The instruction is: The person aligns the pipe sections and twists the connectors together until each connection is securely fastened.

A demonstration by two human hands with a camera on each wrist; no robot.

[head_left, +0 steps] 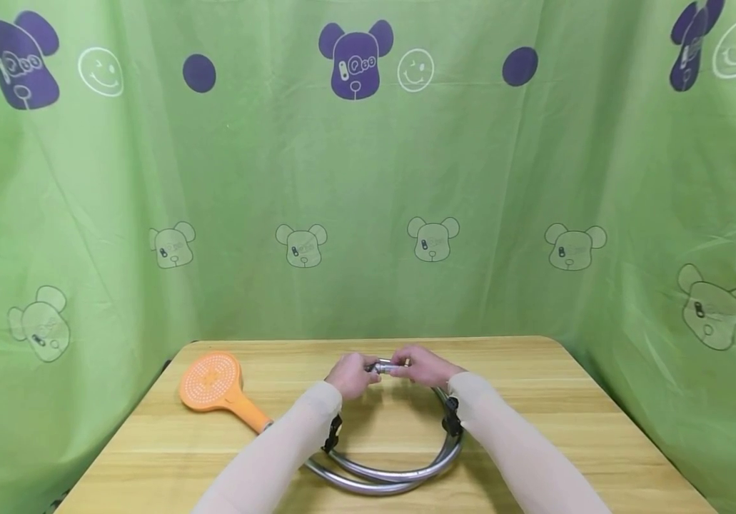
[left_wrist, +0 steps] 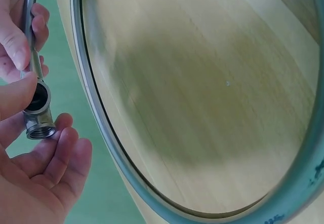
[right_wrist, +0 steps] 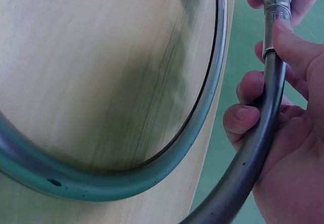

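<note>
A silver shower hose lies looped on the wooden table, with an orange shower head joined to it at the left. At the far side of the loop, my left hand pinches a small metal tee fitting between thumb and fingers; two of its round openings face the left wrist view, one threaded inside. My right hand curls round the hose end, its thumb on the metal end sleeve. In the right wrist view that sleeve is lined up against the fitting.
The wooden table has rounded far corners. Green patterned curtains stand close behind it and along both sides. Black wrist-camera mounts sit under my wrists, overlapping the hose loop in the head view.
</note>
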